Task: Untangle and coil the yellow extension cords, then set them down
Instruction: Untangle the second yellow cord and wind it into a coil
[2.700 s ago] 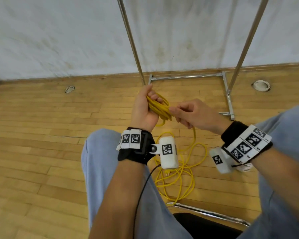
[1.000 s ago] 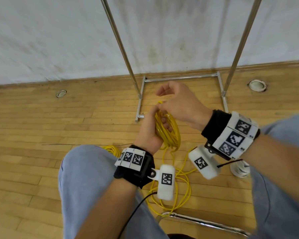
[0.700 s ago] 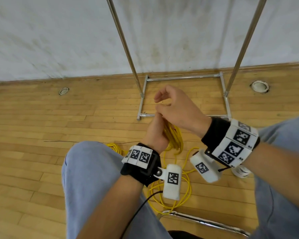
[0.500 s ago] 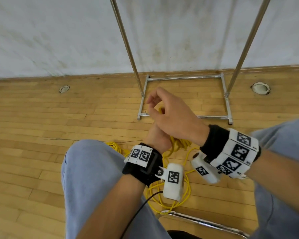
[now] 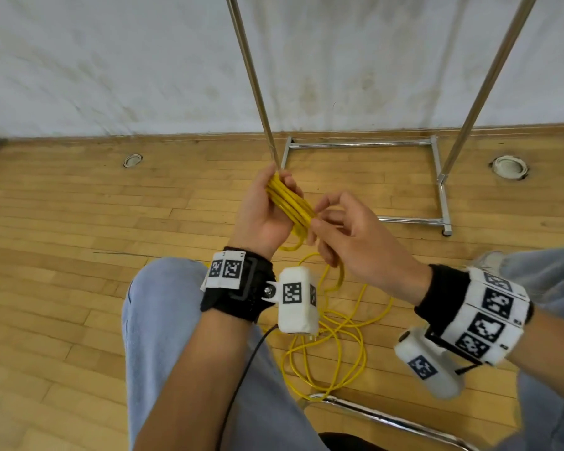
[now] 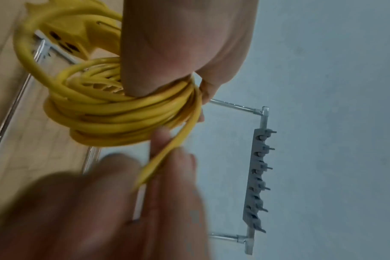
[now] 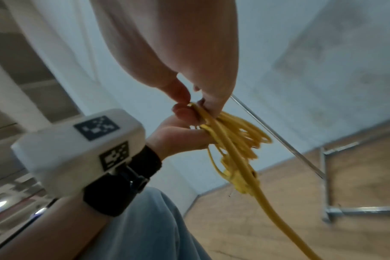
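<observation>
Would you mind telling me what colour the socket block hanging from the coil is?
The socket block is yellow with dark slots, matching its cord; the left wrist view shows it best.

Metal clothes rack on wooden floor, stained white wall, chrome chair frame

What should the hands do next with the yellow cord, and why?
Probably lay one more loop onto the coil. The left hand already grips a bundle of loops, the right hand pinches the free strand right beside it, and plenty of loose cord lies on the floor between the knees, not yet wound.
</observation>
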